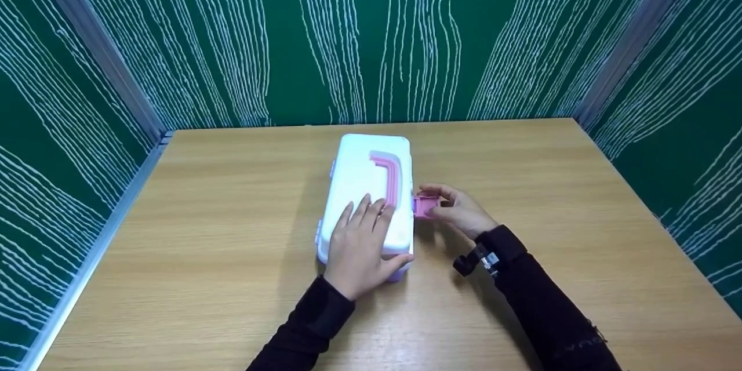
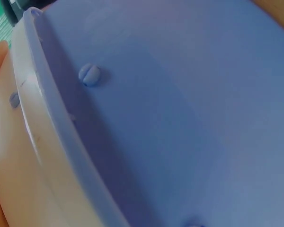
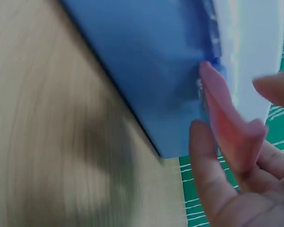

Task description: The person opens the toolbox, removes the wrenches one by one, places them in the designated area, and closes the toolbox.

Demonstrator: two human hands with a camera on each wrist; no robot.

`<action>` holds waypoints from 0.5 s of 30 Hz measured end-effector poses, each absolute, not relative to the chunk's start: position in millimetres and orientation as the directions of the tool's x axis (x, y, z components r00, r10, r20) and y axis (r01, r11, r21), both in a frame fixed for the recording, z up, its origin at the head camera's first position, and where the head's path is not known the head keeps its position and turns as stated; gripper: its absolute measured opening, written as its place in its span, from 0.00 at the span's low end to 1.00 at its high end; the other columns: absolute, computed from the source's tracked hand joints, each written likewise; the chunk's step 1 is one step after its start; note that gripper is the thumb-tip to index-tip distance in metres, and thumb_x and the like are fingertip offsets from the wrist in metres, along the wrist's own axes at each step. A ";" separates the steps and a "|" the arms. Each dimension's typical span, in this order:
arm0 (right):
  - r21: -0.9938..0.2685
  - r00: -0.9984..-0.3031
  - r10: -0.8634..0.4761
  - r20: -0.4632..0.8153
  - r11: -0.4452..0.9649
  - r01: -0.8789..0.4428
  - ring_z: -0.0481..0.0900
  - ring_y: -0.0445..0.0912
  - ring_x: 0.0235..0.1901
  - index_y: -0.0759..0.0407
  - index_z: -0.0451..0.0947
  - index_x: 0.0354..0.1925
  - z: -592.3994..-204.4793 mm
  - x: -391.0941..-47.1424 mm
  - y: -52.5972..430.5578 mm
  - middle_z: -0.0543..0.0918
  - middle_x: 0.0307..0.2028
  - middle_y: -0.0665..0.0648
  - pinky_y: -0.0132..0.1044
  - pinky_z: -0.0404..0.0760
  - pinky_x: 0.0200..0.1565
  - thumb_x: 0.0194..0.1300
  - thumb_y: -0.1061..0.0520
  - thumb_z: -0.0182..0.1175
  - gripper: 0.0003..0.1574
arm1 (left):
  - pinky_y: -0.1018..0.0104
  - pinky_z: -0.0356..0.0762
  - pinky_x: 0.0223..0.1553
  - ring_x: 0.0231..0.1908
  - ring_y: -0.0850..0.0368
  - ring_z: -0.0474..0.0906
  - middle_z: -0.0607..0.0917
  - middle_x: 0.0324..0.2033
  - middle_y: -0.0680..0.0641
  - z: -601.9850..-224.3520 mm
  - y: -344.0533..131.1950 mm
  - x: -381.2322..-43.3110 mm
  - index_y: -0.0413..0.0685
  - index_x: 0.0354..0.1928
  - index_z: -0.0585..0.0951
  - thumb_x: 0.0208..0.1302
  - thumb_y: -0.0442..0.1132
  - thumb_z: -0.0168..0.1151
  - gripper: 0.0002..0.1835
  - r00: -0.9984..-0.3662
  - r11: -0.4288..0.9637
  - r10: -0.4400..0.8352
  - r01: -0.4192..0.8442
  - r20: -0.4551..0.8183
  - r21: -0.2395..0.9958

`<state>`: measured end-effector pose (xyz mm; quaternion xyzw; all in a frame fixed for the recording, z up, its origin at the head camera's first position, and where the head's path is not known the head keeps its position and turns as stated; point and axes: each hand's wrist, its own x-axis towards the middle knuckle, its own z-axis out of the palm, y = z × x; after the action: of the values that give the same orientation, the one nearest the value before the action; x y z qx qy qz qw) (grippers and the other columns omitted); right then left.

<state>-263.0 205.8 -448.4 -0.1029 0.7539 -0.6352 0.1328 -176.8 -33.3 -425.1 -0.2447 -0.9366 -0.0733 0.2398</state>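
Observation:
A plastic storage box with a white lid (image 1: 362, 165) and a bluish body (image 3: 132, 61) stands lengthwise on the table. Its pink carry handle (image 1: 393, 179) lies folded in a recess of the lid. My left hand (image 1: 358, 249) rests on the near half of the lid, fingers stretched forward near the handle and thumb over the right edge. On the box's right side, a pink latch (image 1: 426, 207) sticks outward. My right hand (image 1: 461, 211) holds this latch, fingers bent about its outer end. The left wrist view shows the body's side wall (image 2: 180, 94) with round hinge knobs (image 2: 89, 74).
The wooden table (image 1: 220, 203) extends on all sides of the box. Green walls with white wavy lines (image 1: 429, 40) stand behind and at both sides, joined by grey corner posts (image 1: 98, 40). A small strapped-on camera (image 1: 466, 264) sits at the right wrist.

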 end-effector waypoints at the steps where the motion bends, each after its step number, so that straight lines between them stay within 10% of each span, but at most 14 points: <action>1: -0.978 -0.944 -0.324 -0.056 0.207 -0.013 0.76 0.51 0.53 0.71 0.62 0.68 -449.2 -263.0 205.2 0.71 0.63 0.72 0.28 0.79 0.50 0.60 0.68 0.59 0.38 | 0.48 0.61 0.71 0.69 0.47 0.67 0.77 0.64 0.47 -425.3 -33.3 -176.6 0.50 0.67 0.72 0.53 0.75 0.58 0.48 -0.761 0.869 0.424 0.495 0.491 0.017; 15: -0.846 -0.932 -0.336 0.137 0.449 -0.287 0.74 0.62 0.56 0.74 0.71 0.62 -458.2 -260.4 188.3 0.74 0.53 0.72 0.52 0.76 0.61 0.60 0.69 0.62 0.31 | 0.49 0.65 0.68 0.66 0.47 0.71 0.80 0.61 0.47 -428.5 -34.5 -177.5 0.49 0.63 0.75 0.50 0.75 0.60 0.47 -0.709 0.858 0.421 0.513 0.566 0.003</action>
<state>-260.4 188.3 -458.2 -0.1831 0.8509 -0.4917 0.0252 -177.5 -34.5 -428.5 -0.2537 -0.9208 -0.0804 0.2852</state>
